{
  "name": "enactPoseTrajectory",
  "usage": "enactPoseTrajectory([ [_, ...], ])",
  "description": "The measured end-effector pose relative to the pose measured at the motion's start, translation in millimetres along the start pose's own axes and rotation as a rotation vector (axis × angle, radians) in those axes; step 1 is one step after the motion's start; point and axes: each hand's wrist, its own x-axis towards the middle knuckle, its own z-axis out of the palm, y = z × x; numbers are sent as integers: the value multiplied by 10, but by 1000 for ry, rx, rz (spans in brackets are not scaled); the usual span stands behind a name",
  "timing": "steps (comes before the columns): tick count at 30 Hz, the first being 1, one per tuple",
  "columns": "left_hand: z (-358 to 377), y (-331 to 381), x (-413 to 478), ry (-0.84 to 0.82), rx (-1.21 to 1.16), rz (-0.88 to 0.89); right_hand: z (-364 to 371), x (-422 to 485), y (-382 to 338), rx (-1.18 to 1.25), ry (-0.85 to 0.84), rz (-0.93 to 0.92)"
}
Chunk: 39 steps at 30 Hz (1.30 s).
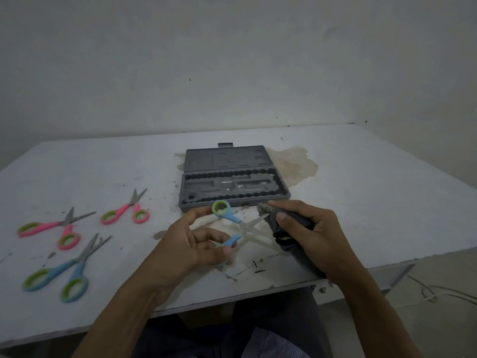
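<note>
- White table point(361, 202), worn top with a brown bare patch behind the case.
- Grey plastic tool case point(196, 161) at centre back, lid flat open. Moulded slots in the base hold only a few small metal bits point(240, 186), too small to name.
- Left hand point(191, 244): fingers curled through the lower loop of the blue-green scissors point(232, 218), index fingertip touching the upper loop. Firm hold.
- Right hand point(309, 228): wrapped tight round a dark cloth point(296, 251), thumb pressing on top. A crumbly grey lump point(264, 209) pokes out at the cloth's far end.
- Held scissors sit between the two hands, just in front of the case, lifted off the table, blades spread wide. The upper blade tip point(260, 218) touches the cloth just beside the right thumb; the lower blade points under the cloth.
- Blue-green scissors on the table point(67, 267), far left front, blades slightly apart.
- Pink scissors point(56, 224), left, open.
- Second pink scissors point(126, 209), near the case's left side, almost closed.
</note>
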Motion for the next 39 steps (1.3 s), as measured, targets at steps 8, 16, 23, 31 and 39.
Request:
enactPoseTrajectory([
  [8, -59, -21, 27, -30, 102, 21, -28, -10, -5, -128, 48, -30],
  [16, -50, -170, 69, 104, 136, 102, 343, -273, 7, -502, 91, -292],
  [23, -65, -226, 77, 120, 146, 162, 576, -214, 102, -636, 178, -353],
  [31, -75, -239, 61, 93, 135, 175, 705, -252, 50, -623, 184, -374],
  [39, -72, -247, 63, 134, 130, 167, 692, -226, 55, -607, 142, -382],
])
